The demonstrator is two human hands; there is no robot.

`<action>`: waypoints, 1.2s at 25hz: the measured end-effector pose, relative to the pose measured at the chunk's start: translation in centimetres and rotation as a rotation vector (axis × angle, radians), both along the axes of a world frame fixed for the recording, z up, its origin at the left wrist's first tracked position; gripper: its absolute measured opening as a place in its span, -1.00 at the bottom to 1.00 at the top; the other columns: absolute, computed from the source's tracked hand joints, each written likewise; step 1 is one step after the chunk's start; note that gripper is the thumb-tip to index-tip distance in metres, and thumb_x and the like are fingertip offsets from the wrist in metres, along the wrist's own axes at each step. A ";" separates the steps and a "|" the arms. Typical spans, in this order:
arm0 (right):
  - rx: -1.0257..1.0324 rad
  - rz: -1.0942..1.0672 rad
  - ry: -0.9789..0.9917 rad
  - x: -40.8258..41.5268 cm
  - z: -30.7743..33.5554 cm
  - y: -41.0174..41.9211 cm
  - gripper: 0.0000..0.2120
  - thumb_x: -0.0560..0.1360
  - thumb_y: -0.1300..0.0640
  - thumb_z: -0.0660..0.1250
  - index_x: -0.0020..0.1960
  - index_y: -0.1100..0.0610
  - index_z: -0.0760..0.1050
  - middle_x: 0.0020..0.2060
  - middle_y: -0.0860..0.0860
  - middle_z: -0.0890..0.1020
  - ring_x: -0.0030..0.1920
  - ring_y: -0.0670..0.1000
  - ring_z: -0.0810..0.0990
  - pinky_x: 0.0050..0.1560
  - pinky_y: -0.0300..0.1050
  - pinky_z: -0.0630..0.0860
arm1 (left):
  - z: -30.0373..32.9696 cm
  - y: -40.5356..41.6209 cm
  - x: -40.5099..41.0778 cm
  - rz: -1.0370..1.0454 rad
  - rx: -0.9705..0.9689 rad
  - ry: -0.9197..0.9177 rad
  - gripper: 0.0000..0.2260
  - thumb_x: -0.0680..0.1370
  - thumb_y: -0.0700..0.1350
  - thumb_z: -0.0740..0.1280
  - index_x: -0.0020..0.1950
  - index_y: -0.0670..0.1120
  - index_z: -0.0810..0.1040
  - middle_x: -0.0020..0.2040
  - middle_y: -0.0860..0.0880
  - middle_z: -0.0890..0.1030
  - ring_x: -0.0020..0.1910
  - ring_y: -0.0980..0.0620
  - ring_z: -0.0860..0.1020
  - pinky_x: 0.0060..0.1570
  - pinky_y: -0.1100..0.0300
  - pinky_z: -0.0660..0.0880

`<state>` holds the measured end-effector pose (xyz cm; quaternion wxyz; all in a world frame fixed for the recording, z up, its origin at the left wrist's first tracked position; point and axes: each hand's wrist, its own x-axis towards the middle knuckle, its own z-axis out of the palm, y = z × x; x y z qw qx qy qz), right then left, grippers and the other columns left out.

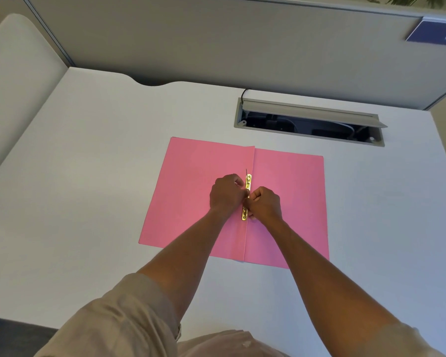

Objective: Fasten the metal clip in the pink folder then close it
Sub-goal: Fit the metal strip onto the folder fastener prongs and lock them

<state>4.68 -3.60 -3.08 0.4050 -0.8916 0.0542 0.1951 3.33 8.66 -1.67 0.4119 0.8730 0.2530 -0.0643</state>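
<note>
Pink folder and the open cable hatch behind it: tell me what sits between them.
Nothing: the head view shows bare white desk between the pink folder and the cable hatch.

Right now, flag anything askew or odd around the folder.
One thin prong of the metal clip stands upright near the pink folder spine, not yet folded flat. Behind the folder, the cable hatch lid in the desk is propped open. Nothing spilled or damaged.
</note>
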 end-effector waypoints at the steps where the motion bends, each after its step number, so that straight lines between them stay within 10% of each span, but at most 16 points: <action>1: -0.006 -0.003 -0.005 0.0 0.0 0.0 -0.83 0.45 0.17 0.42 -0.27 0.09 0.47 -0.34 0.11 0.69 -0.46 0.06 0.68 -0.30 -0.03 0.68 | -0.1 0.0 -0.2 -0.019 0.028 -0.014 -0.86 0.43 -0.09 0.45 -0.02 -0.01 0.70 -0.09 0.00 0.72 -0.11 -0.03 0.64 -0.06 0.08 0.61; 12: 0.072 0.031 0.153 1.2 0.6 -0.6 -0.93 0.42 0.31 0.38 -0.20 0.20 0.51 -0.34 0.21 0.71 -0.38 0.14 0.71 -0.11 0.10 0.70 | -0.6 0.1 -1.1 -0.459 0.390 -0.037 -0.75 0.59 -0.10 0.24 0.14 0.04 0.69 -0.01 -0.09 0.56 -0.06 -0.17 0.59 -0.15 0.09 0.48; 22: 0.048 0.147 -0.222 5.0 1.3 0.1 -0.92 0.49 0.21 0.42 -0.02 0.12 0.63 -0.15 0.00 0.69 -0.17 -0.05 0.62 -0.22 -0.33 0.44 | -0.4 -0.3 -1.1 -0.431 0.445 -0.088 -0.74 0.52 -0.16 0.39 0.17 0.07 0.69 -0.05 -0.03 0.62 -0.16 -0.12 0.61 -0.12 0.04 0.60; 30: -0.028 0.260 -0.269 6.7 0.8 0.2 -0.93 0.50 0.26 0.37 -0.08 0.16 0.62 -0.21 0.07 0.70 -0.24 0.02 0.64 -0.15 -0.13 0.61 | -0.9 -0.4 -1.6 -0.416 0.468 -0.132 -0.69 0.52 -0.15 0.43 0.26 0.03 0.65 -0.02 -0.05 0.63 -0.18 -0.15 0.64 -0.15 0.05 0.61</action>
